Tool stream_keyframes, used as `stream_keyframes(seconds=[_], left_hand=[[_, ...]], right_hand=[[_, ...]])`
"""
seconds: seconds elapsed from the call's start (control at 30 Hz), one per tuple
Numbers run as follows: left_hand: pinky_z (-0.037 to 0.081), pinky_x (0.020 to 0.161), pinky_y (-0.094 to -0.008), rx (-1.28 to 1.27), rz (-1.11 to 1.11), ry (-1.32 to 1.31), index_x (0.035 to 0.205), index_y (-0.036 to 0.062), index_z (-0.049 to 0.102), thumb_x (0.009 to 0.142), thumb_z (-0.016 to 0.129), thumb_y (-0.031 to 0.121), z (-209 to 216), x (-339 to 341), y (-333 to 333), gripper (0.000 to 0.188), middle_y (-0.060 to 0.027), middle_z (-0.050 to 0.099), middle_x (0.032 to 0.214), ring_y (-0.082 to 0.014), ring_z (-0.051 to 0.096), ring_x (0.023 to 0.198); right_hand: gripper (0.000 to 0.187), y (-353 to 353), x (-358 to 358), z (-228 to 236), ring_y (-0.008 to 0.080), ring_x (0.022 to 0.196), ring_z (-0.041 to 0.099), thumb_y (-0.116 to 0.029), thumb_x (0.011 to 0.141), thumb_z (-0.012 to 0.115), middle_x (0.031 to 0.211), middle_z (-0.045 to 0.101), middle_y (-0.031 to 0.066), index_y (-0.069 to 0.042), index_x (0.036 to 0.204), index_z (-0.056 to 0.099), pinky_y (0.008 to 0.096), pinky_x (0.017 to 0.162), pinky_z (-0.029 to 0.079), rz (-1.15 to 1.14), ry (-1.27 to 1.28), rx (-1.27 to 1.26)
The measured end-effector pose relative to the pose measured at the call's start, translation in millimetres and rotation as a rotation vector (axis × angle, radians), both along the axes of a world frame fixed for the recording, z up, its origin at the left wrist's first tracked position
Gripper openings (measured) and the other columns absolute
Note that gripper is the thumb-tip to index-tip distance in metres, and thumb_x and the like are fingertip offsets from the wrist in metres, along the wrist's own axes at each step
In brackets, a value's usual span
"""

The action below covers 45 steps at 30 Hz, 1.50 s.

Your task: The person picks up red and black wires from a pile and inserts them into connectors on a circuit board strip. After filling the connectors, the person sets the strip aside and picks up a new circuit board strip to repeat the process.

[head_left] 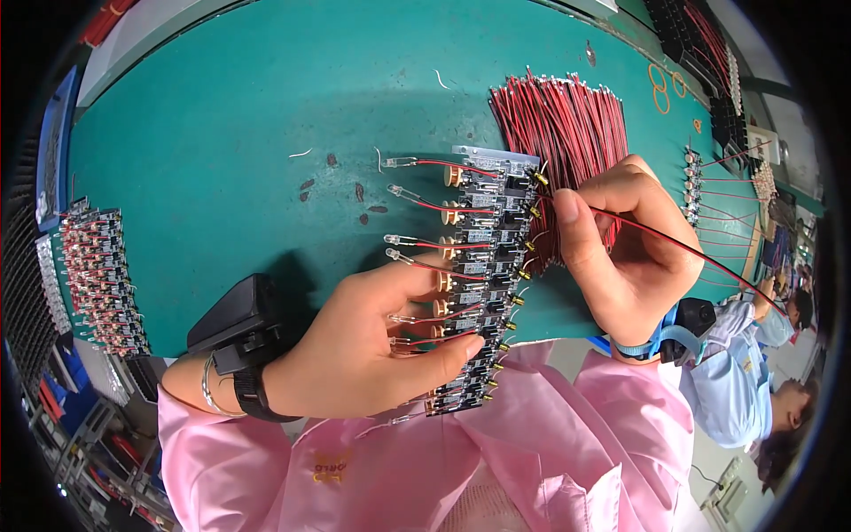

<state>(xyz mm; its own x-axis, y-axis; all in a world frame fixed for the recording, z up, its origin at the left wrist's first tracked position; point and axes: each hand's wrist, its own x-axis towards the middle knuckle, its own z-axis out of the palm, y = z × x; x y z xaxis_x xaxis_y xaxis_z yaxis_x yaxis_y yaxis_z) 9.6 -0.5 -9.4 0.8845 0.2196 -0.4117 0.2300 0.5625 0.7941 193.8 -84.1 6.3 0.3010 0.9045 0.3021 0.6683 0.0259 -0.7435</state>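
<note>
Green table (230, 106), one. Circuit-board strip (489, 285), one, above its near edge, gripped by the left hand (359, 346). Red-and-black wire (658, 233), one, pinched in the right hand (631, 266). Wire bundle (563, 124), one, on the table beyond the strip. Board stack (102, 279), one, at far left.

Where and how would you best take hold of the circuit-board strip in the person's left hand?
Probably by the pale border at its far end, which looks bare, pinched from the far side. The circuit-board strip has wired clear bulbs jutting from its left edge and brass-coloured parts along its right, while the left hand grips it lower down.
</note>
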Motion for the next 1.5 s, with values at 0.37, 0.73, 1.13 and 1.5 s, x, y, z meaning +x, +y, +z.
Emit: stream_keyframes(seconds=[0.37,0.73,1.13,1.5], left_hand=[[0.045,0.066,-0.0202,0.016,-0.030,-0.013,0.103,-0.0014,0.049,0.075,0.058,0.000,-2.3,-2.0,-0.8,0.030,-0.0024,0.055,0.090,-0.0060,0.052,0.082],[0.045,0.065,-0.0197,0.019,-0.034,-0.040,0.104,-0.0024,0.048,0.076,0.057,0.000,-3.4,-3.1,-0.7,0.030,-0.0024,0.055,0.089,-0.0052,0.051,0.081],[0.047,0.063,-0.0202,0.062,-0.021,-0.055,0.106,-0.0042,0.047,0.076,0.056,0.001,-3.2,-3.3,-1.7,0.032,-0.0042,0.055,0.090,-0.0064,0.052,0.081],[0.047,0.063,-0.0214,0.125,-0.053,-0.075,0.104,-0.0038,0.047,0.076,0.056,0.001,-5.0,-3.6,-2.0,0.029,-0.0047,0.055,0.093,-0.0082,0.053,0.083]], right_hand=[[0.011,2.2,-1.0,0.7,0.0115,0.054,0.041,0.008,0.066,0.060,0.061,0.051,0.0053,0.003,0.067,0.051,0.0228,0.050,0.030,0.020,-0.078,0.067],[0.010,2.9,3.3,3.7,0.0126,0.056,0.043,0.008,0.065,0.061,0.063,0.053,0.0063,0.004,0.068,0.052,0.0229,0.051,0.032,0.049,-0.097,0.062],[0.011,3.5,1.7,4.8,0.0140,0.055,0.044,0.009,0.062,0.062,0.063,0.053,0.0073,0.005,0.069,0.053,0.0233,0.050,0.033,0.079,-0.169,0.074],[0.013,4.3,-0.7,6.0,0.0146,0.054,0.045,0.009,0.060,0.063,0.061,0.054,0.0072,0.004,0.069,0.055,0.0234,0.050,0.034,0.122,-0.285,0.085]])
